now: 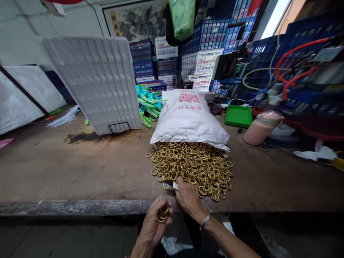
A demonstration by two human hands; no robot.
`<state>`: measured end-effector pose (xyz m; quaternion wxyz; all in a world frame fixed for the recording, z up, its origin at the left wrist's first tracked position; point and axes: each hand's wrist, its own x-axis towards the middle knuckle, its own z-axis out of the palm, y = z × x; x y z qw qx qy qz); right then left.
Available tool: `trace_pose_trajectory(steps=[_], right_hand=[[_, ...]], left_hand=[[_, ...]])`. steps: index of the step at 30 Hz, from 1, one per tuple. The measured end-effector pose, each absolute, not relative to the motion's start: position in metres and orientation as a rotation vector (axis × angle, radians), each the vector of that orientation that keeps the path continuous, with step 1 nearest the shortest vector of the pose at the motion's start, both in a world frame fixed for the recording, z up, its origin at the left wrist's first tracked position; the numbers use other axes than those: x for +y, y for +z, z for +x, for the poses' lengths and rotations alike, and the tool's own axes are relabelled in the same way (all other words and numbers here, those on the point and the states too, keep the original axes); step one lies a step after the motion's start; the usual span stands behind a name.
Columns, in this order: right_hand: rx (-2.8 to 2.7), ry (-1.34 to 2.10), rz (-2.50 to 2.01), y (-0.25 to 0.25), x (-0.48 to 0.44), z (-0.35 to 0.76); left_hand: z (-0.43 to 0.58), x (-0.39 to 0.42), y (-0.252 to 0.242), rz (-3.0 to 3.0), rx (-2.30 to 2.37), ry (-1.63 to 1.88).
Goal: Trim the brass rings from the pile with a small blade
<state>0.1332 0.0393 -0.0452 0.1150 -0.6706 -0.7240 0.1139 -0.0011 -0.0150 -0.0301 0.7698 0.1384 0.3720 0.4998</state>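
Observation:
Many brass-coloured rings (193, 165) lie in a heap at the mouth of a white sack (185, 120) with red print. My left hand (158, 218), just past the table's front edge, has its fingers curled round several rings (163, 214). At the heap's near edge is my right hand (188, 195), a metal bangle on its wrist. It grips a small tool (174, 185) with a white body and a dark tip. That tip lies over a single ring (166, 185) at the heap's lower left.
A ribbed white panel (99, 82) stands upright on the brown table (80, 172), left of the sack. Green and turquoise plastic pieces (149, 104) lie behind. To the right are a green tray (238, 116), a pink bottle (260, 129) and red hoses (285, 79). Stacked crates (201, 64) stand behind.

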Motion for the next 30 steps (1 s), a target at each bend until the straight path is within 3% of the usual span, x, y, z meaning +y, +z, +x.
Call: trace_pose_trajectory(steps=[9,23,30], right_hand=[[-1.884,0.653,-1.581,-0.035,0.016,0.143],[-1.644,1.030,-1.488,-0.025,0.002,0.147],[-1.636,1.022,-1.484,-0.019,-0.018,0.149]], left_hand=[[0.014,-0.007,-0.022,0.496,0.915,1.055],[0.022,-0.019,-0.017,1.243,1.218,1.125],[0.026,-0.040,-0.018,0.872,1.079,0.858]])
